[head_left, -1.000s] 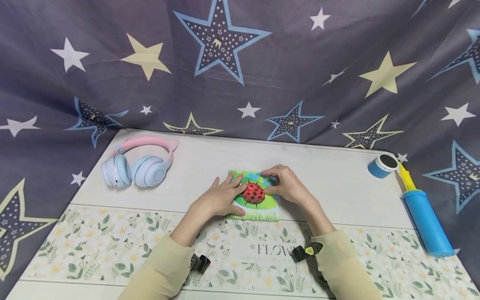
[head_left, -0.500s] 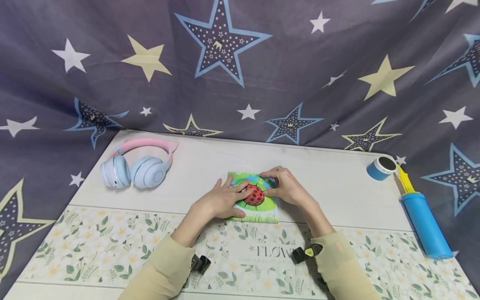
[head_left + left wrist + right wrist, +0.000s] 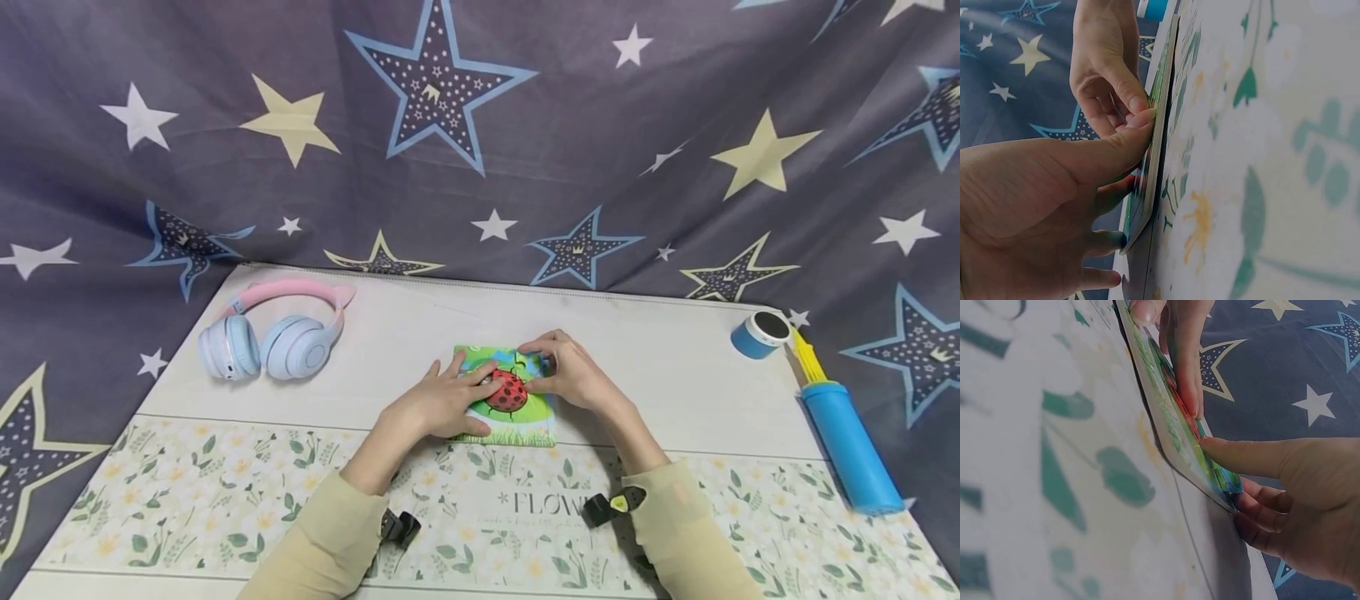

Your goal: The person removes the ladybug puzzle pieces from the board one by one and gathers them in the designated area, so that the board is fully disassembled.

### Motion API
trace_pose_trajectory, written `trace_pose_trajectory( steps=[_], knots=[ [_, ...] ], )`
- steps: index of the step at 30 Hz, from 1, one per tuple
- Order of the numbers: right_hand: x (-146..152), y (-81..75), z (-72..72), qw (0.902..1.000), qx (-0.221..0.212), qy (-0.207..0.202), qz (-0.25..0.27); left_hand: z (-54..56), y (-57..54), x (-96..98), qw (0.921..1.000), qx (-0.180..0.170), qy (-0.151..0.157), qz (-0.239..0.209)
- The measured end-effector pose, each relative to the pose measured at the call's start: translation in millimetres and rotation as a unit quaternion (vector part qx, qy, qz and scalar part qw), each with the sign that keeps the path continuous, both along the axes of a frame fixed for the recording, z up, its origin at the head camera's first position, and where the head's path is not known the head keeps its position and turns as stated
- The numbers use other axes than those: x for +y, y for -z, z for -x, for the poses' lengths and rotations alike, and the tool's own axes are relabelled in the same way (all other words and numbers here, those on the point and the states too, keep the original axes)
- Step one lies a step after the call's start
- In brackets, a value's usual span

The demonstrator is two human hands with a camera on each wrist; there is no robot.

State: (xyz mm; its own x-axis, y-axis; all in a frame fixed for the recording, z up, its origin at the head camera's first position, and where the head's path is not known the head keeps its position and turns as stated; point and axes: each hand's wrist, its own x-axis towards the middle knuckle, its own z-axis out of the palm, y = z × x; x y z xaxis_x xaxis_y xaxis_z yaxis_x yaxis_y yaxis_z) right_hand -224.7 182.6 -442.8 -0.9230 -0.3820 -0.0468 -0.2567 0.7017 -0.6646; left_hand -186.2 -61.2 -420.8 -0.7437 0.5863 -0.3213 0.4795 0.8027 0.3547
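A flat ladybug jigsaw puzzle lies on the table with its grassy edge toward the person. My left hand rests on its left side with fingers spread, fingertips reaching onto the red ladybug. In the left wrist view, the left thumb lies along the puzzle's near edge. At the upper right corner, my right hand pinches a blue-green puzzle piece between thumb and fingers. That piece sits slightly raised over the board in the right wrist view, and the fingers partly hide it.
Pink and blue cat-ear headphones lie at the back left. At the far right are a small blue and white speaker-like cylinder and a blue hand pump with yellow parts. A star-patterned curtain hangs behind the table.
My left fingers have shifted a little to the right over the ladybug. The green piece beside my right fingertips shows a bit more of its tab. The right hand has hardly moved.
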Motion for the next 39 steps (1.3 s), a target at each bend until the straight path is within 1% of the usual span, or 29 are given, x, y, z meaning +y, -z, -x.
trace_pose_trajectory(
  steps=[5,8,16,25,32,34,39],
  knots=[
    [3,-1.5,1.9,0.9997,0.014,-0.018,-0.014,1.2,-0.3,-0.6,1.0000,-0.005,-0.002,0.002],
    [5,-0.8,2.9,0.9995,0.016,-0.026,-0.013,1.4,0.1,-0.9,1.0000,-0.009,-0.003,0.000],
    [9,-4.4,3.2,0.9996,0.012,-0.023,-0.015,3.0,-1.0,-0.6,0.9999,-0.010,-0.006,-0.002],
    [10,-8.3,2.1,0.9985,0.031,-0.039,-0.023,2.9,-1.2,-0.3,0.9999,-0.011,-0.005,0.002],
    [10,-6.0,0.3,0.9982,0.039,-0.037,-0.026,1.4,-0.6,-1.3,0.9998,-0.018,-0.006,0.004],
    [10,-6.3,0.3,0.9979,0.045,-0.035,-0.032,1.0,-0.9,-1.5,0.9998,-0.017,-0.006,0.005],
    [12,-7.2,0.9,0.9950,0.079,-0.037,-0.048,0.5,-0.9,-1.4,0.9999,-0.015,-0.005,0.001]
  ],
)
